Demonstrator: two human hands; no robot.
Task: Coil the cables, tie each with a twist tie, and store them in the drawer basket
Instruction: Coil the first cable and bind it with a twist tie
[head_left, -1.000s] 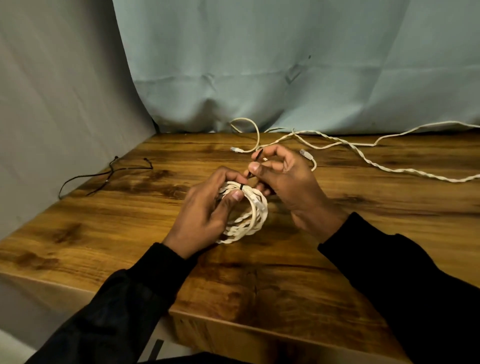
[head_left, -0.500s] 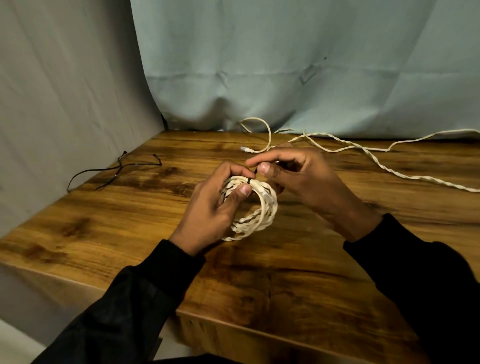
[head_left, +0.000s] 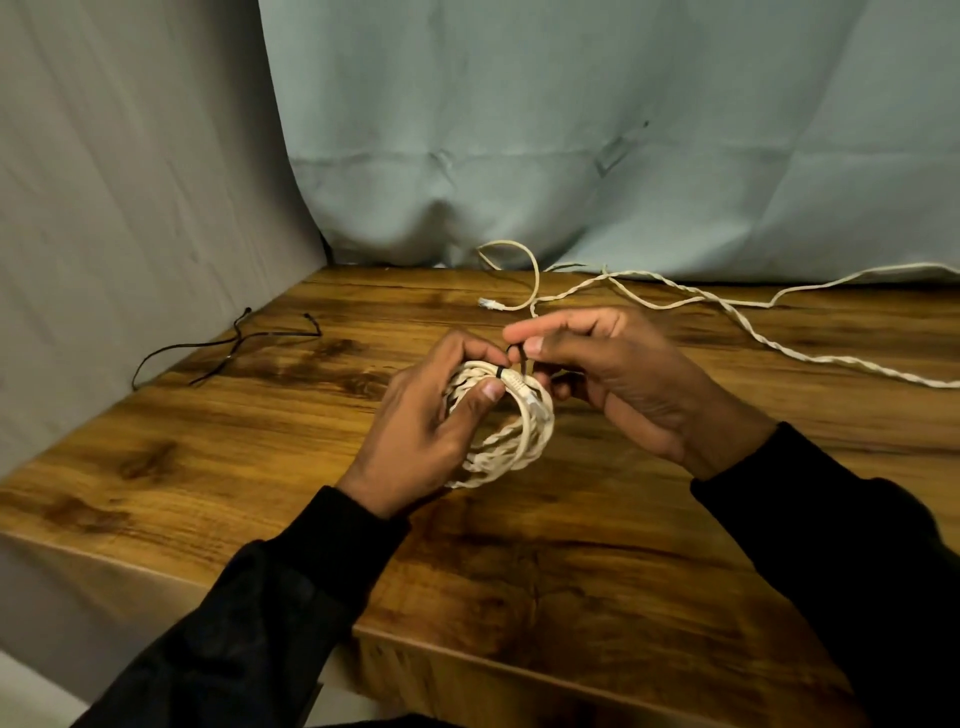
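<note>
A coiled cream braided cable (head_left: 511, 439) is held upright just above the wooden table (head_left: 260, 457) by my left hand (head_left: 431, 421), whose thumb and fingers clamp the coil's top. A thin black twist tie (head_left: 511, 361) is wrapped around the coil's top. My right hand (head_left: 613, 379) pinches the tie's upstanding ends between thumb and forefinger. A second cream cable (head_left: 769, 343) lies uncoiled across the back right of the table, its plug end (head_left: 488, 304) near the back middle.
Loose black twist ties (head_left: 228, 345) lie at the table's left edge by the grey cloth wall. A pale blue cloth hangs behind the table. The table's front edge (head_left: 467, 654) is close to my body. No basket or drawer is in view.
My head has turned a little, shifting the scene to the right. My right hand's fingers have moved from the coil's top to pinching the tie's ends just above it. My left hand keeps its grip.
</note>
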